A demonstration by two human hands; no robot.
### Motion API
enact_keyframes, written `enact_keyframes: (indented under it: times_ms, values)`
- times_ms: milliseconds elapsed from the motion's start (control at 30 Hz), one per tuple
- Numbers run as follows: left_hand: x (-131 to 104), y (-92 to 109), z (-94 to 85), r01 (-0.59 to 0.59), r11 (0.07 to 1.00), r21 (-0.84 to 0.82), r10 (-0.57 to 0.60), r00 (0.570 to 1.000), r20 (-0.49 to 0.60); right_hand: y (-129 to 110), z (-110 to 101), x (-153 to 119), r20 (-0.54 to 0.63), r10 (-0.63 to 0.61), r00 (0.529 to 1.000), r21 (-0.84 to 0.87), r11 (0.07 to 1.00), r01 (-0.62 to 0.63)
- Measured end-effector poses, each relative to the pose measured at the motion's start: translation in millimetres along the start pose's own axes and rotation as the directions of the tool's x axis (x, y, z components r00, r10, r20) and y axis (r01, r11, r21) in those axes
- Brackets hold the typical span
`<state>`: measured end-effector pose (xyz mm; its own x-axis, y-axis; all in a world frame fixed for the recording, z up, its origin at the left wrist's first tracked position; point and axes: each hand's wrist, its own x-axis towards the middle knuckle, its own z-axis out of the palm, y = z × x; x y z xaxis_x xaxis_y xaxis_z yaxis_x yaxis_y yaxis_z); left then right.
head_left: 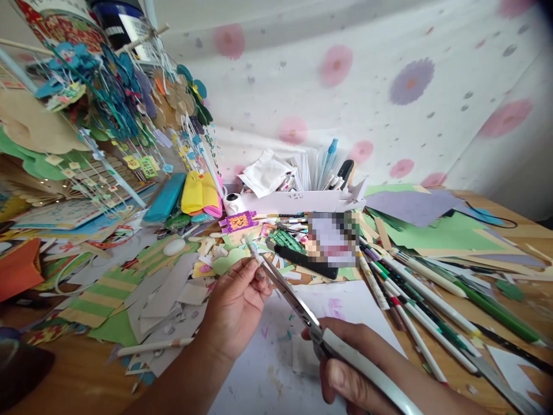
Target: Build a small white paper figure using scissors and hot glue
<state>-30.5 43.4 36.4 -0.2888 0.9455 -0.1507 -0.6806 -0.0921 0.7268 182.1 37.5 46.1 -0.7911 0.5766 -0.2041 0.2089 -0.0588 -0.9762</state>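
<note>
In the head view my left hand [237, 305] is closed in a pinch, with thumb and fingertips on a small, narrow pale strip [252, 246] that sticks up from them. The strip looks like paper, though it is too small to be sure. My right hand [360, 360] is wrapped round the handles of a pair of scissors [302, 308] with metal blades and light grey grips. The blades slant up to the left, their tips right by my left fingertips. Below both hands lies a white sheet of paper [268, 369] with faint purple marks.
Paper scraps [155, 288] cover the left side of the table. Beyond the sheet lies a black box cutter [305, 262]. Several pens and markers [415, 311] spread over the right, near green card [458, 233]. A white box [302, 202] stands behind; paper mobiles [125, 104] hang left.
</note>
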Motion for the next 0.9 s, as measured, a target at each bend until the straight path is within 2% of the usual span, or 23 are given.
enact_keyframes:
  times_ms: [167, 433, 667, 900]
  values:
    - [-1.8, -1.4, 1.7, -0.013, 1.000, 0.005, 0.013, 1.000, -0.010, -4.4, 3.6, -1.9, -0.034, 0.030, 0.999, -0.023, 0.999, -0.031]
    - [-3.1, -2.8, 0.7, -0.026, 1.000, 0.017, 0.026, 1.000, 0.009, 6.0, 2.9, -6.3, -0.086, 0.065, 0.994, -0.053, 0.996, -0.069]
    - [-3.7, -3.6, 0.7, -0.035, 0.999, 0.023, 0.035, 0.999, 0.020, 6.0, 4.2, -7.3, -0.093, 0.090, 0.992, -0.032, 0.995, -0.093]
    - [-3.8, -3.7, -0.8, -0.045, 0.998, 0.038, 0.043, 0.999, 0.029, -7.2, 4.1, -4.1, -0.152, 0.016, 0.988, -0.048, 0.999, -0.024]
